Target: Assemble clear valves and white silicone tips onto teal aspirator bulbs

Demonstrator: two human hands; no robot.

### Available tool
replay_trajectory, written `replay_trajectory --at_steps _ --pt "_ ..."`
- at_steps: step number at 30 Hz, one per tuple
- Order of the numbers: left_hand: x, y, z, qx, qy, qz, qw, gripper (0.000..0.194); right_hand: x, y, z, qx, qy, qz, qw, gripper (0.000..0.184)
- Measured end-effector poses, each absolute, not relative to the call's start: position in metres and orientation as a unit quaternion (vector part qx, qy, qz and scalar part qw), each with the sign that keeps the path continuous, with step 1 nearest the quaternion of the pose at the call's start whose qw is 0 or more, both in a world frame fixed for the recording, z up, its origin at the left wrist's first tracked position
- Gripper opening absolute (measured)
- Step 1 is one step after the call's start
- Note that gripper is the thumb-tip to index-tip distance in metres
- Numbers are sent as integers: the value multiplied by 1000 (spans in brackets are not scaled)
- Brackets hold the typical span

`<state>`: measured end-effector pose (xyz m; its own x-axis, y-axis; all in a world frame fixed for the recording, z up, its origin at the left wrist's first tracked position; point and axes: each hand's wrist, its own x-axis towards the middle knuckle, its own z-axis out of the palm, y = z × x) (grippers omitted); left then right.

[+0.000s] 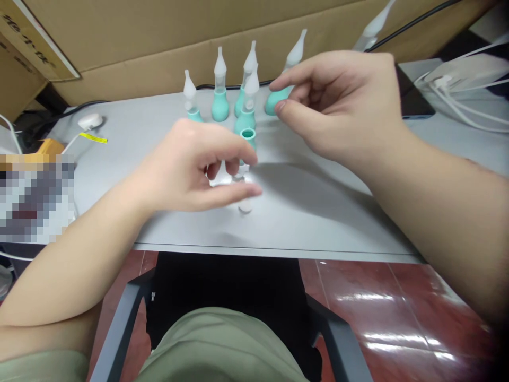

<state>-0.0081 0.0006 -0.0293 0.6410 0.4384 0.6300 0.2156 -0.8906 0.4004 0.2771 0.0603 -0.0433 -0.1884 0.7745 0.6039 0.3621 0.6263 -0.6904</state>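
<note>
My left hand [199,167] is over the middle of the table, thumb and index finger apart, holding nothing. Just behind its fingertips stands a teal bulb [248,136] with an open top and no tip. Small clear and white pieces [245,207] lie near the thumb, partly hidden by it. My right hand [338,106] is raised above the table with a gap between thumb and fingers. It partly covers a nasal aspirator [274,102] with a teal bulb and white tip. More nasal aspirators [220,103] stand upright along the back, one behind my left hand.
Cardboard [159,42] walls off the back of the grey table [318,212]. A dark flat device [415,95] and white cables [457,106] lie at the right. On the left are a white plug-like item [90,121] with a yellow tag and a blurred-out patch.
</note>
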Motion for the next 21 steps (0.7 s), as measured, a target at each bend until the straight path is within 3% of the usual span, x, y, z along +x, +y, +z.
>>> replay_trajectory --at_steps 2,6,9,12,14,15,19,21 --pt "-9 5 -32 849 225 460 125 7 280 73 -46 -392 -747 154 514 38" --pt "-11 13 -35 833 356 393 158 15 280 87 -38 -454 -762 112 447 56" --pt "-12 18 -38 832 370 363 199 20 269 84 -25 -515 -756 120 386 69" --pt "-11 19 -39 823 387 378 176 17 251 82 -13 -547 -740 148 361 89" --pt "-9 20 -38 812 392 404 154 12 239 83 -7 -544 -744 164 351 93" --pt "-9 20 -38 808 391 415 149 9 235 84 -4 -540 -749 170 345 86" --pt "-12 25 -36 797 382 446 144 7 227 85 5 -515 -774 190 316 18" --pt "-15 29 -38 792 389 451 132 8 226 83 8 -507 -779 190 315 21"
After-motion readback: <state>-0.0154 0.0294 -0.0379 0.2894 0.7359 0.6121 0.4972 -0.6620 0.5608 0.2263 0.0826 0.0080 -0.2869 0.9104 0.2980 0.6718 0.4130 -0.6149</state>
